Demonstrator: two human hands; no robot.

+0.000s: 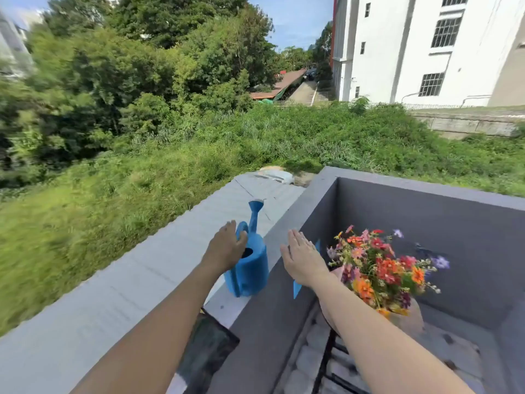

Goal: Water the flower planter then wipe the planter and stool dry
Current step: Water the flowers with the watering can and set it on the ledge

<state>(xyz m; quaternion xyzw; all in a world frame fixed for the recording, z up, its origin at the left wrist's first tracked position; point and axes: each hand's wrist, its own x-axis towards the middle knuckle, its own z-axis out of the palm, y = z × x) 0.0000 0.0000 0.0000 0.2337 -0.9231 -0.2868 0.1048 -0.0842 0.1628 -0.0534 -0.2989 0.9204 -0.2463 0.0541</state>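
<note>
Head view is showing the left hand (225, 248) reaching out to the blue can (251, 268), which is standing upright on the ledge (159, 268) with its spout pointing away, just beside the grey wall (284, 322) of the sunken corner. The fingers are lying over the handle (241, 230) at the can's near top, probably because lifting from there is going to let the spout tip forward for pouring; whether they are closing round it yet I cannot tell through the blur. The right hand (301, 257) is hovering flat, palm down, fingers straight and together, holding nothing; a thin blue piece (297, 288), perhaps the wiping cloth, is showing on both sides of it, and contact between the 2 is unclear. The planter (409, 317), a pale pot, is sitting to the right of that hand inside the corner, its flowers (377, 265) spreading over it, seemingly raised on the black stool (326, 351), mostly hidden. Judging by this, watering is only starting: the can is needing a lift across the wall toward the flowers.
</note>
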